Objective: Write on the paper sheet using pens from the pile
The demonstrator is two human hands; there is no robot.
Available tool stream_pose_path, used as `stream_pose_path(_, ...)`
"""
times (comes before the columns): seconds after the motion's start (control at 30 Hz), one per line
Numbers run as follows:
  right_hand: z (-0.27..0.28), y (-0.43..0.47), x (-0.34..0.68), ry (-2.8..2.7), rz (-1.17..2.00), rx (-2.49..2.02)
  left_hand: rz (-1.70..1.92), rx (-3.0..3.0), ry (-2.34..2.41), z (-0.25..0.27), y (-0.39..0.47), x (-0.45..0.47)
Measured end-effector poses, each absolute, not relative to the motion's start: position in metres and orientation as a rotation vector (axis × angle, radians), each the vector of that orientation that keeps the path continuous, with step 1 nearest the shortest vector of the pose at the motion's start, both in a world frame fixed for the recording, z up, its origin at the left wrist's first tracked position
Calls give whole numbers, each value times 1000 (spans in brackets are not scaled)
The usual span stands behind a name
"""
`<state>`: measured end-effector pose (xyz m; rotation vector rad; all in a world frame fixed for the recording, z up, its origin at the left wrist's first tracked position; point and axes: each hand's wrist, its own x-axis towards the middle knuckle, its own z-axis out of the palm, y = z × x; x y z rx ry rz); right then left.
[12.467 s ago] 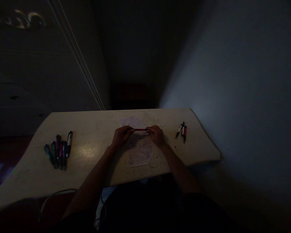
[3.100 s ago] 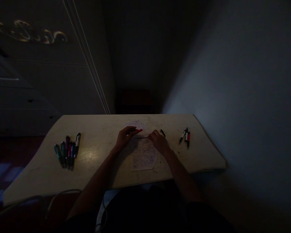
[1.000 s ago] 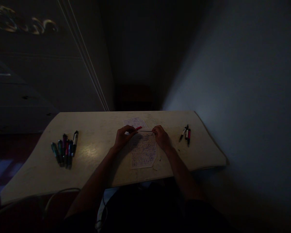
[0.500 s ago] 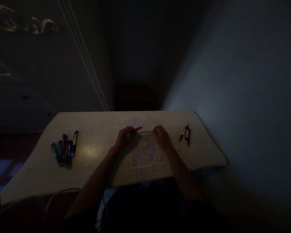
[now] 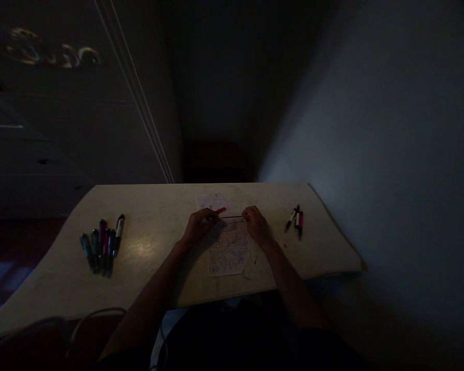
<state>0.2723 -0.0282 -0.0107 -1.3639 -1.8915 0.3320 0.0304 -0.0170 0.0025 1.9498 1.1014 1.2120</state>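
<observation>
Between my two hands a thin dark pen refill stretches level above a sheet of paper covered in writing. My left hand is closed, its fingertips pinching the left end. A red pen part sticks out from those same fingers, up and to the right; how they grip it is partly hidden. The fingers of my right hand pinch the refill's right end. Behind my hands lies a second written sheet, partly covered. The light is dim and small details are hard to make out.
On the left of the pale table lies a group of several pens, green, purple, red, blue and white. A smaller group of black, white and red pens is on the right. A wall borders that side; a cabinet stands at left.
The view has tipped slightly, so the table and hands appear a little lower. Both hands keep hold of the refill, with little visible change between them.
</observation>
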Motion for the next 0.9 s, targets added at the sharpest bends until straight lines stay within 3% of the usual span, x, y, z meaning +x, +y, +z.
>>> stream_pose_path(0.6,-1,-27,283,-1711,378,-1250,1250,1874,1205,7,-18,29)
stream_pose_path(0.9,-8,-29,293,-2005,537,-1336,1347,1806,1330,3,-12,25)
